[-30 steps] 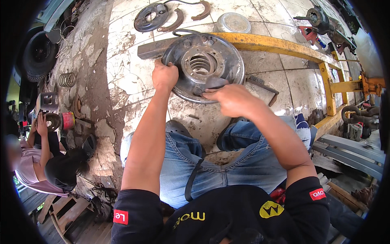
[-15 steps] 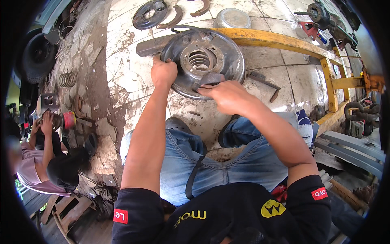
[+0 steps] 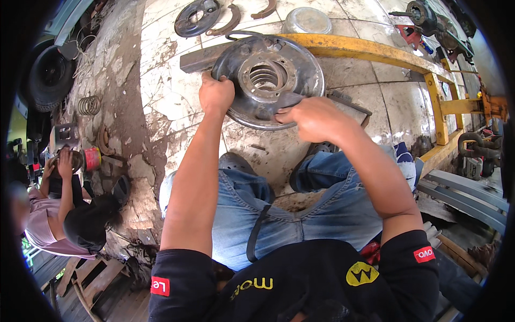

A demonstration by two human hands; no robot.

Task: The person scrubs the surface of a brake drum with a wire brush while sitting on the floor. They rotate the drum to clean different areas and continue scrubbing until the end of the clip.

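A round black brake backing plate (image 3: 307, 67) lies tilted against a yellow metal frame, a coil spring (image 3: 262, 77) showing through its centre hole. My left hand (image 3: 216, 94) grips the plate's left rim, thumb on top and fingers curled under it. In my right hand (image 3: 316, 119) is a folded dark grey piece, seemingly sandpaper (image 3: 289, 99), pressed to the lower right of the plate's face. Part of this piece is hidden under my fingers. To the right, a wooden-backed brush (image 3: 348, 103) with a bent handle lies on the tiles, partly behind my right hand.
The yellow frame (image 3: 370, 52) runs right behind the plate. Beyond it are another backing plate (image 3: 197, 17), curved brake shoes (image 3: 228, 21) and a round metal drum (image 3: 307, 21). Another person (image 3: 51, 214) works at the left near a loose coil spring (image 3: 89, 105).
My right hand has slid rightward over the plate's face with the sandpaper, and now covers more of the brush. The left hand keeps its grip on the rim.
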